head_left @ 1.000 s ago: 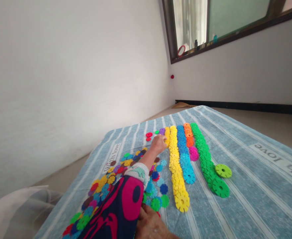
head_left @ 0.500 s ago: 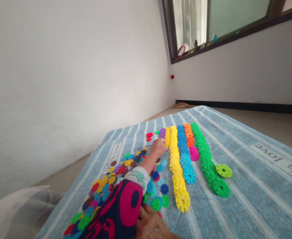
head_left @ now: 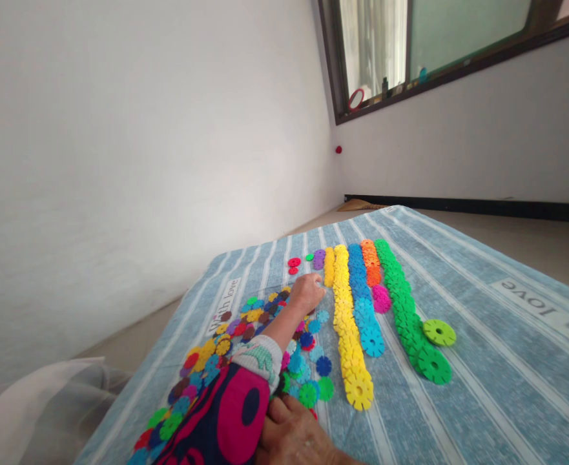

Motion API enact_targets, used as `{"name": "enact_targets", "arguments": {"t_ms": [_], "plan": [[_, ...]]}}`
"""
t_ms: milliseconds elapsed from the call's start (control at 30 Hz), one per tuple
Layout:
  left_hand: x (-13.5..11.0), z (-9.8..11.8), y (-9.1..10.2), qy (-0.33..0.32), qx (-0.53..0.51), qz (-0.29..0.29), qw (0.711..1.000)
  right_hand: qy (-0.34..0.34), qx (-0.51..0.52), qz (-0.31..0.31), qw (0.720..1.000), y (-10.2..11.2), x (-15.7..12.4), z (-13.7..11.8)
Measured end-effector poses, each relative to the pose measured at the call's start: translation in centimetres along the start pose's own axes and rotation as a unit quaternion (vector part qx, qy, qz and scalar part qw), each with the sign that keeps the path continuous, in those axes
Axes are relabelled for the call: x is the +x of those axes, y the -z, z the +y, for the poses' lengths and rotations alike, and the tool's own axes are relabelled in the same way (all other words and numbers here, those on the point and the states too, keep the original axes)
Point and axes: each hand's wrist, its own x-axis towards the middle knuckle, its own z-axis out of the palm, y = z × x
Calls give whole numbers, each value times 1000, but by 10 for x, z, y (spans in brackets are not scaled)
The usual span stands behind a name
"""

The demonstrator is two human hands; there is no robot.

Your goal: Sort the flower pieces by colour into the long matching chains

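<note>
My left hand (head_left: 307, 292) reaches out from a pink and navy sleeve, fingers curled together, just short of the near end of a short yellow row of toothed plastic discs (head_left: 329, 266). Whether it holds a disc is hidden. Beside that row lie longer rows: yellow (head_left: 349, 329), blue (head_left: 363, 297), orange (head_left: 371, 261) and green (head_left: 405, 310), with pink discs (head_left: 381, 299) between. My right hand (head_left: 296, 436) rests flat on the striped blue cloth (head_left: 482, 361) at the bottom edge, next to a loose green disc (head_left: 307, 394).
A heap of mixed loose discs (head_left: 216, 352) spreads left of my arm. Two red discs (head_left: 292, 265) and purple ones (head_left: 318, 258) lie at the far end. A single green disc (head_left: 439, 332) sits right of the green row. White walls and a window (head_left: 434, 39) stand behind.
My left hand has drawn back a little from the short yellow row towards me. The camera has shifted slightly; the right hand stays put.
</note>
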Motion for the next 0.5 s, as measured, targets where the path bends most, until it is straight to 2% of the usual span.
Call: {"name": "enact_targets", "arguments": {"t_ms": [133, 233, 367, 500], "plan": [[-28, -16, 16, -13, 9, 3, 1000, 2, -63, -9, 998, -11, 1, -3], [-57, -35, 26, -15, 22, 9, 1000, 21, -84, 1, 996, -11, -3, -1], [-98, -61, 33, -28, 49, 33, 998, 40, -86, 6, 996, -6, -9, 1], [-137, -77, 36, -43, 65, 33, 996, 31, -67, 4, 997, -5, -14, 1]]}}
